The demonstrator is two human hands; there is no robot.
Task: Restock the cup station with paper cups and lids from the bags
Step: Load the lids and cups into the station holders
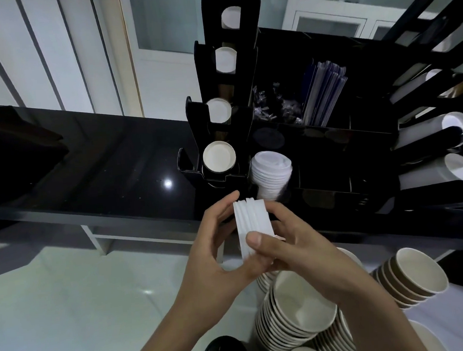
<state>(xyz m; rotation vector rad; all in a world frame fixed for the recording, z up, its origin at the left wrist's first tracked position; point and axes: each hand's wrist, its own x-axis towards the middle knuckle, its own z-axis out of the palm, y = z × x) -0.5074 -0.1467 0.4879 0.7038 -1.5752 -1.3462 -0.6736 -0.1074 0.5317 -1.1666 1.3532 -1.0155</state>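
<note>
Both hands hold a short stack of white plastic lids (252,230) edge-on, just in front of the black cup station organiser (319,152) that stands on the glossy black worktop (109,167). The left hand (210,248) cups the stack from one side with its fingers curled around the lids. The right hand (292,242) closes on the other side, its thumb pressed on the near edge. The lids seem to be squeezed together this way so that they stay aligned and can drop into a slot as one bundle.

Just behind the held stack, in the organiser's front compartment, stands a taller stack of white domed lids (272,172), likely the place these are meant to join. Left of that compartment, a stepped column of slots holds brown paper cups with white interiors (219,155), apparently already filled. Nearer than the organiser, below the hands, lie loose stacks of brown ripple-walled paper cups (295,316), seemingly waiting their turn. No bag is clearly visible. I judge the lid step to be under way, with the cups still to be loaded.
</note>
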